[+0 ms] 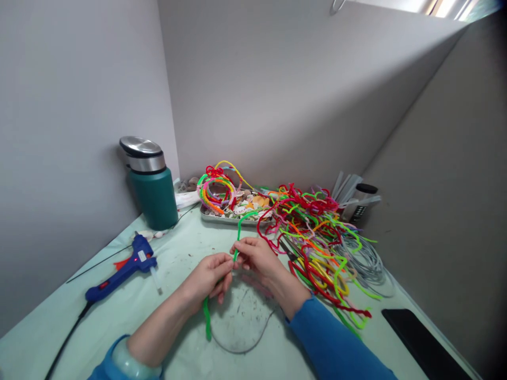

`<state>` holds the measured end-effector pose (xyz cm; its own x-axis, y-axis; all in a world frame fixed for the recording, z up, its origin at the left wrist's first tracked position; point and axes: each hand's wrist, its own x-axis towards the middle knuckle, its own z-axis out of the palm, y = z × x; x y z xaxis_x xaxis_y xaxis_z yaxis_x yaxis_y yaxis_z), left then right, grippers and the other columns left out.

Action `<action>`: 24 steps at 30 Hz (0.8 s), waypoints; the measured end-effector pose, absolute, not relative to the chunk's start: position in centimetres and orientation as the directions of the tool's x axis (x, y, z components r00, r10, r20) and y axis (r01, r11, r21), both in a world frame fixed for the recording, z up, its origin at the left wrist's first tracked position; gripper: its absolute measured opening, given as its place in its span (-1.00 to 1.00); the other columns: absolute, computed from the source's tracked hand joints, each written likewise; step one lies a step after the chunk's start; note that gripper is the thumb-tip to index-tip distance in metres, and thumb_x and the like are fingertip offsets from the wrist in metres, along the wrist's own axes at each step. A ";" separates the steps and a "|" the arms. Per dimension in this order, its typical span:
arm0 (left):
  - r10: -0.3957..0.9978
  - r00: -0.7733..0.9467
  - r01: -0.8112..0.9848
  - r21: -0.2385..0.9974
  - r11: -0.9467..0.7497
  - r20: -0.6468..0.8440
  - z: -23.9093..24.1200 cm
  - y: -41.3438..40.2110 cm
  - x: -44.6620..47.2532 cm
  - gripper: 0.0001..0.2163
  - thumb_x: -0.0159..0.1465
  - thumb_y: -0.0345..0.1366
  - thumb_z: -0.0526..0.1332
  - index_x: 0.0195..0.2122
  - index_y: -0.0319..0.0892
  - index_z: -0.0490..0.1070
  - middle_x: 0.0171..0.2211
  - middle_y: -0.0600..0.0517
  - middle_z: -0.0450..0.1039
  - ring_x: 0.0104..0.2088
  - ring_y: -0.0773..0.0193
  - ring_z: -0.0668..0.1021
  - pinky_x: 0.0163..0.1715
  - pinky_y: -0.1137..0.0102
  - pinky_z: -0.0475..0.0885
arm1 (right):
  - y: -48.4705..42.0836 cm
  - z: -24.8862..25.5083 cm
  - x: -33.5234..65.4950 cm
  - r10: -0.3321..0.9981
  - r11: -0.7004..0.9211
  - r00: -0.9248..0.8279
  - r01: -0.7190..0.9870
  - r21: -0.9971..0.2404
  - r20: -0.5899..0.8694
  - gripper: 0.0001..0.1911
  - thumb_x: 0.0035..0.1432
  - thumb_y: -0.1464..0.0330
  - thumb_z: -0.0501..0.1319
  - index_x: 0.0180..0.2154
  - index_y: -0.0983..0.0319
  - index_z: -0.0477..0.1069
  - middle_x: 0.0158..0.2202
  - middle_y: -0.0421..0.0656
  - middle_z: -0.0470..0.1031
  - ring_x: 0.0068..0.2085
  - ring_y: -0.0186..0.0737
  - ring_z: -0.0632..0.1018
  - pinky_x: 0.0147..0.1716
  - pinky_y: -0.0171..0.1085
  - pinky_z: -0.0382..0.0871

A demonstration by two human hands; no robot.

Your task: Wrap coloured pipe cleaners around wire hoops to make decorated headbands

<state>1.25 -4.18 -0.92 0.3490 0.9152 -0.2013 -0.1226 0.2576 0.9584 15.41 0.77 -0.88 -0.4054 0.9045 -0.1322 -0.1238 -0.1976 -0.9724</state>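
Observation:
A fuzzy green pipe cleaner (240, 228) runs through both hands near the middle of the table. My left hand (212, 274) is closed, pinching it between thumb and fingertips, and its lower end hangs below that hand. Close beside, my right hand (257, 257) pinches the same pipe cleaner a little higher up, with its bent tip rising above the fingers. A thin grey wire (241, 352) curves in an arc under the hands. One end of the wire lies by the green tail; where the rest goes behind the hands is hidden.
On the left lie a blue glue gun (125, 270) and a green bottle (153, 195). A metal tray (214, 217) of small pieces stands at the back, topped by colourful rings. Tangled pipe cleaners (304, 211), scissors, coiled grey wire (366, 264) and a black phone-like slab (422, 343) occupy the right.

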 end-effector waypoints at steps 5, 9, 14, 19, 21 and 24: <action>0.906 0.356 -0.091 0.957 0.276 -0.228 -0.7 -4.3 1.1 -0.82 0.17 -0.17 0.13 -0.41 -0.18 0.27 -0.79 0.17 0.30 -0.86 0.51 0.19 -0.87 0.63 0.02 | 1.2 -1.0 15.8 0.923 -0.208 -0.369 -0.236 -0.949 -0.111 -0.77 -0.07 0.26 0.29 -0.48 0.32 0.42 -0.63 -0.23 0.37 -0.64 -0.46 0.31 -0.71 -0.46 0.04; 0.866 0.456 -0.089 0.957 0.276 -0.207 -0.9 -4.6 1.1 -0.83 0.17 -0.21 0.15 -0.44 -0.21 0.27 -0.67 0.06 0.44 -0.82 0.51 0.27 -0.82 0.61 0.08 | 1.3 -1.0 16.0 0.950 -0.150 -0.303 -0.243 -0.958 -0.071 -0.78 -0.07 0.27 0.29 -0.48 0.32 0.43 -0.53 -0.20 0.40 -0.59 -0.47 0.31 -0.69 -0.47 0.04; 0.897 0.393 -0.156 0.946 0.283 -0.204 -1.3 -4.3 1.2 -0.76 0.18 -0.13 0.16 -0.36 -0.24 0.32 -0.50 -0.02 0.51 -0.70 0.47 0.39 -0.70 0.56 0.26 | 0.6 -1.1 15.2 0.948 -0.184 -0.295 -0.195 -0.963 -0.121 -0.80 -0.08 0.26 0.29 -0.46 0.27 0.42 -0.54 -0.25 0.37 -0.59 -0.46 0.32 -0.64 -0.44 0.11; 0.909 0.382 -0.134 0.964 0.231 -0.165 -1.6 -3.7 0.8 -0.71 0.11 -0.08 0.22 -0.48 -0.23 0.28 -0.69 0.09 0.41 -0.83 0.52 0.25 -0.78 0.56 0.16 | 0.1 -1.4 14.4 0.930 -0.235 -0.332 -0.202 -0.951 -0.160 -0.76 -0.11 0.23 0.31 -0.48 0.29 0.42 -0.58 -0.26 0.36 -0.62 -0.46 0.30 -0.62 -0.42 0.11; 0.901 0.392 -0.102 0.965 0.243 -0.185 -1.7 -3.6 0.7 -0.71 0.08 -0.07 0.24 -0.47 -0.23 0.31 -0.74 0.12 0.38 -0.86 0.52 0.21 -0.81 0.56 0.11 | 0.4 -1.6 14.5 0.950 -0.209 -0.271 -0.175 -0.962 -0.157 -0.75 -0.09 0.21 0.29 -0.45 0.27 0.43 -0.56 -0.26 0.37 -0.62 -0.45 0.29 -0.63 -0.42 0.10; 0.871 0.437 -0.057 0.960 0.275 -0.224 -1.8 -3.7 0.8 -0.71 0.07 -0.09 0.24 -0.41 -0.27 0.37 -0.74 0.10 0.40 -0.85 0.50 0.23 -0.83 0.57 0.04 | 0.8 -1.8 14.9 0.979 -0.153 -0.154 -0.144 -0.978 -0.131 -0.76 -0.09 0.21 0.28 -0.46 0.27 0.42 -0.56 -0.27 0.36 -0.59 -0.45 0.28 -0.62 -0.42 0.11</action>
<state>0.82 -3.75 -1.80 0.4366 0.8713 -0.2241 -0.0569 0.2753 0.9597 14.87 0.84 -1.80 -0.1541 0.9794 -0.1306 -0.1438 -0.1530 -0.9777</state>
